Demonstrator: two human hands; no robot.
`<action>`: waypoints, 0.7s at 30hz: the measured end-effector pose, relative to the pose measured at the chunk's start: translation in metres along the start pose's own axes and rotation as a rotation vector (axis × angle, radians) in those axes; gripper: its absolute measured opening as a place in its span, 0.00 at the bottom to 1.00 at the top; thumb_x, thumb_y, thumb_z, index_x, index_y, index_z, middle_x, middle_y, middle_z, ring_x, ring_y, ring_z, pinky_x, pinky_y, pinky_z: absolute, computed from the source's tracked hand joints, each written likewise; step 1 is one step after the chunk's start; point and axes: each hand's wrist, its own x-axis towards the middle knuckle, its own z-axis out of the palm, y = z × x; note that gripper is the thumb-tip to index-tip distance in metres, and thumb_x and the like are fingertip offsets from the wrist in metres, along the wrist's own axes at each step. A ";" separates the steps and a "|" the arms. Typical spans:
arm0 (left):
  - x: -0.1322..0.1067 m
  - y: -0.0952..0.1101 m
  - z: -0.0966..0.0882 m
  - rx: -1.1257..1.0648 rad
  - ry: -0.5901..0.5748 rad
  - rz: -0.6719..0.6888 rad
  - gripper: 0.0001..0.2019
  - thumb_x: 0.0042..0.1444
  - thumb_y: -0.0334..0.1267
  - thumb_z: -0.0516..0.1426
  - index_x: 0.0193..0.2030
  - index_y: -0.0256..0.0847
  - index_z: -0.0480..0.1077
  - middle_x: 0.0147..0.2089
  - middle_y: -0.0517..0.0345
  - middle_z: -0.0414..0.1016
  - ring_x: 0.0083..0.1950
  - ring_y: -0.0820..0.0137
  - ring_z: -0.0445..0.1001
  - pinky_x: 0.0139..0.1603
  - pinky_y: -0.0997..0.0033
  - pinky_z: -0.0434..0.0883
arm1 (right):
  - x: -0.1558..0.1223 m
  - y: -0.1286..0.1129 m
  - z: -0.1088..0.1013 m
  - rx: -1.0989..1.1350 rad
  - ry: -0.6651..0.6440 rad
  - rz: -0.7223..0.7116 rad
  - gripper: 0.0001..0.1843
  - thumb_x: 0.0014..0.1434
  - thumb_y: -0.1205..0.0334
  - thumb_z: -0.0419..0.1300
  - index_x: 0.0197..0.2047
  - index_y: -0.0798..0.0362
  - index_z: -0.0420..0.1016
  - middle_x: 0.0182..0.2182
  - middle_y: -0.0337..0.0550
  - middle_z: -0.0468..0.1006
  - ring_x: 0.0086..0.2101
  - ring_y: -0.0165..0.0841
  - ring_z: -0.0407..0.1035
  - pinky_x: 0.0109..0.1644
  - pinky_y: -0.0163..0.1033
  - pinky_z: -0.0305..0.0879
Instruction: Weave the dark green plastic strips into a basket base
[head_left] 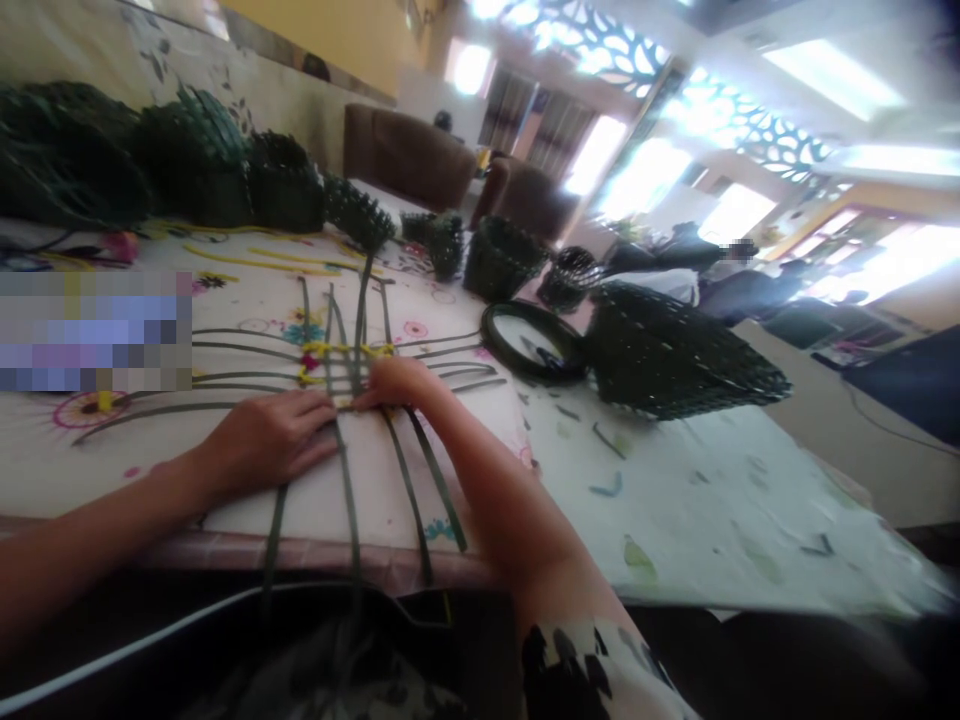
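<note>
Long dark green strips (347, 490) cross each other on the table in an open grid, some running over the front edge. Thin yellow strips (324, 348) are laced around the middle of the grid. My left hand (274, 435) lies over the near left side of the crossing, fingers stretched out and pressing on the strips. From the right, my right hand (399, 382) bends in at the wrist, its fingers pinched at a green strip by the near edge of the lacing. Its fingertips are partly hidden. One strip (364, 300) rises upward from the grid.
Dark green woven baskets (191, 165) line the back of the table (465, 470). On the right lie a large woven piece (675, 350) and a round ring (491, 345). Strip scraps (607, 440) are scattered nearby. Loose yellow strips (262, 262) lie behind the grid.
</note>
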 end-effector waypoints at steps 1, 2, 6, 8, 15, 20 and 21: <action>0.002 0.002 0.000 0.017 0.007 -0.025 0.24 0.69 0.53 0.50 0.52 0.43 0.82 0.58 0.41 0.83 0.58 0.48 0.81 0.56 0.52 0.76 | 0.000 0.000 0.000 0.004 0.000 0.003 0.31 0.67 0.36 0.66 0.53 0.59 0.87 0.51 0.60 0.87 0.52 0.49 0.82 0.51 0.42 0.75; 0.005 0.004 -0.001 0.033 0.014 -0.063 0.24 0.70 0.52 0.47 0.50 0.43 0.82 0.56 0.41 0.84 0.55 0.49 0.82 0.53 0.54 0.76 | -0.001 0.000 0.001 0.010 0.007 0.006 0.31 0.67 0.37 0.66 0.52 0.58 0.88 0.51 0.59 0.87 0.52 0.49 0.82 0.51 0.42 0.75; 0.028 0.010 -0.013 0.051 -0.028 -0.240 0.21 0.68 0.51 0.48 0.39 0.43 0.79 0.44 0.42 0.84 0.45 0.50 0.82 0.45 0.56 0.74 | -0.004 0.001 0.003 0.039 0.049 0.023 0.29 0.67 0.37 0.66 0.52 0.55 0.88 0.53 0.58 0.86 0.53 0.48 0.81 0.53 0.42 0.75; 0.042 0.006 -0.021 0.008 -0.073 -0.330 0.18 0.64 0.54 0.51 0.38 0.45 0.77 0.38 0.45 0.83 0.41 0.50 0.81 0.43 0.56 0.72 | -0.005 0.002 0.005 0.049 0.056 0.033 0.29 0.66 0.35 0.66 0.52 0.54 0.88 0.52 0.56 0.87 0.53 0.48 0.81 0.53 0.42 0.76; 0.064 -0.025 -0.017 -0.296 -0.183 -0.388 0.14 0.53 0.52 0.57 0.38 0.45 0.72 0.39 0.49 0.82 0.43 0.52 0.80 0.45 0.57 0.75 | -0.007 0.004 0.005 0.078 0.061 0.025 0.28 0.66 0.36 0.66 0.52 0.52 0.87 0.54 0.54 0.86 0.54 0.48 0.80 0.54 0.43 0.75; 0.060 -0.023 -0.006 -0.155 -0.114 -0.369 0.09 0.54 0.47 0.56 0.36 0.45 0.67 0.41 0.47 0.78 0.44 0.51 0.78 0.48 0.53 0.74 | -0.016 -0.001 0.005 0.087 0.073 0.049 0.28 0.67 0.37 0.65 0.53 0.53 0.86 0.55 0.54 0.86 0.55 0.48 0.80 0.54 0.43 0.74; 0.059 -0.022 -0.005 -0.145 -0.108 -0.363 0.09 0.54 0.47 0.55 0.35 0.45 0.67 0.41 0.46 0.78 0.45 0.50 0.78 0.48 0.53 0.74 | -0.018 -0.003 0.005 0.090 0.087 0.055 0.27 0.67 0.38 0.65 0.53 0.53 0.86 0.54 0.54 0.86 0.55 0.48 0.80 0.53 0.43 0.74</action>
